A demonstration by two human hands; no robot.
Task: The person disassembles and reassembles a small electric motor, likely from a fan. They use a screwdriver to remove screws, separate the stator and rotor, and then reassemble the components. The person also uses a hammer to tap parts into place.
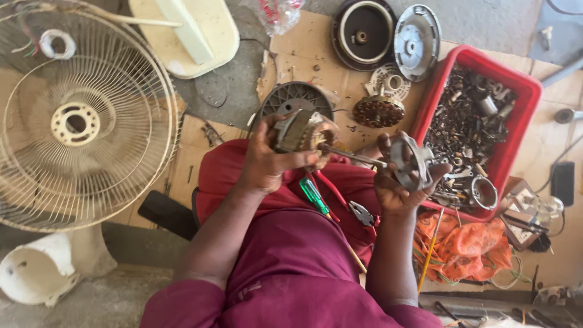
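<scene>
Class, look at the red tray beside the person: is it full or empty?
Full. The red tray is heaped with dark metal parts, screws and rings, covering its floor nearly to the rim.

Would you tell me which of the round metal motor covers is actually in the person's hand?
The grey cover in the right hand, beside the red tray. The silver cover and dark round housing lie untouched on the cardboard above.
</scene>
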